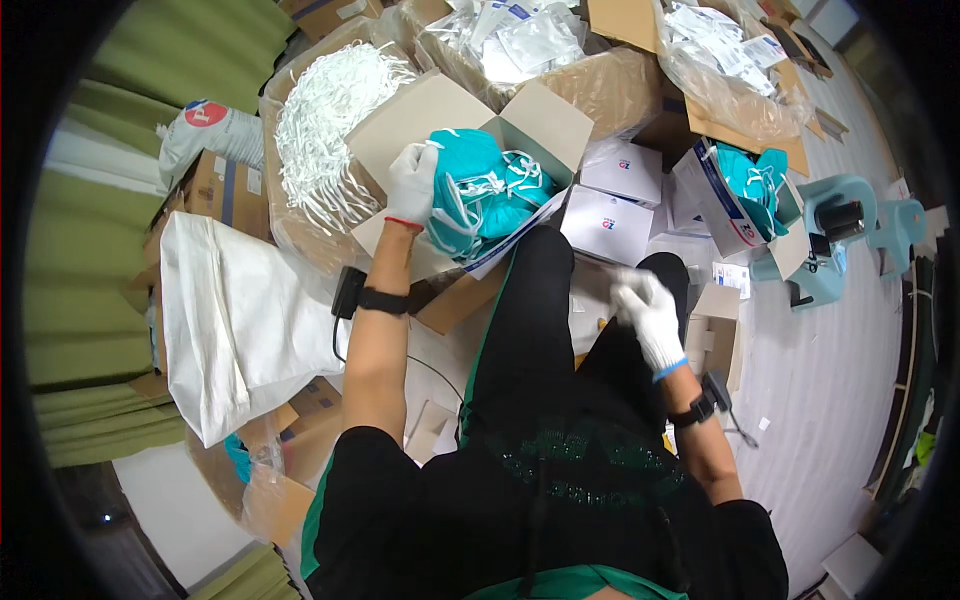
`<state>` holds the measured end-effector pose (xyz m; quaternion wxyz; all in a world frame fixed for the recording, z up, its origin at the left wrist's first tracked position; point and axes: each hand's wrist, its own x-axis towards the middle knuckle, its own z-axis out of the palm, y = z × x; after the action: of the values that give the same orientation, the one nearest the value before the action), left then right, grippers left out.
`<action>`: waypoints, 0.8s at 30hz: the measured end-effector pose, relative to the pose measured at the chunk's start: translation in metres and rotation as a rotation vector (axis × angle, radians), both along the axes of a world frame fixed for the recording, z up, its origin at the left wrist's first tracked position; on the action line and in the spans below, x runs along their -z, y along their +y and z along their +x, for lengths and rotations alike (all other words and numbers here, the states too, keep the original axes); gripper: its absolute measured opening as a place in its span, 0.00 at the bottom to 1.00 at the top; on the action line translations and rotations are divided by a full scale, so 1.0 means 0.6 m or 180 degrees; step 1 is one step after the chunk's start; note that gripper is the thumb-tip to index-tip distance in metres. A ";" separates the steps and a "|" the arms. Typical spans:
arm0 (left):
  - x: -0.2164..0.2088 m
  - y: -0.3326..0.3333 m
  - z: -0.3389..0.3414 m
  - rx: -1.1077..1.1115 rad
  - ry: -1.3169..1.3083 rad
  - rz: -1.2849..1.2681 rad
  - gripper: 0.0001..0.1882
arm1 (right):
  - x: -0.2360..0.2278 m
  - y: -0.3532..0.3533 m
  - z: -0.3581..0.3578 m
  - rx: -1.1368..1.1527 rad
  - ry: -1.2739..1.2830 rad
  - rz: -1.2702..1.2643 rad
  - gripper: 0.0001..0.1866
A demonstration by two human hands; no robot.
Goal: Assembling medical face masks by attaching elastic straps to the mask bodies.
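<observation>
Plainly, the teal masks heap in an open carton at upper centre, just right of the gloved left hand, the nearer one (overlap hides any long axis, and I cannot tell whether its fingers pinch). Right of centre, the gloved right hand blurs, fingers seemingly curled. Outward: at least two closed white boxes, one second mask box, two pale-blue stools.

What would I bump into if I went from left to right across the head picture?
Big white sack → left gloved hand → teal masks next to that hand → right gloved hand → light-blue stool with black things on it.
</observation>
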<state>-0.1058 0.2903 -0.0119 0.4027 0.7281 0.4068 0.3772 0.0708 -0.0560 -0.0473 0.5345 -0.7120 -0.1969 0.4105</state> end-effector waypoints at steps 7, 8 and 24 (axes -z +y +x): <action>-0.132 -0.104 0.005 0.1076 -0.0147 -0.0594 0.13 | -0.153 0.176 0.000 0.0019 -0.3072 0.1465 0.30; -0.132 -0.114 0.012 0.1079 -0.0140 -0.0598 0.13 | -0.154 0.190 0.007 -0.0155 -0.3594 0.1588 0.26; -0.119 -0.200 0.098 0.0749 0.0377 0.1454 0.19 | -0.120 0.130 0.038 0.0563 -0.2285 0.0679 0.09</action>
<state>-0.0470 0.1701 0.0595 0.2444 0.8632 0.2465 0.3666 0.0936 0.0218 0.0245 0.5360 -0.7651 -0.3509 0.0645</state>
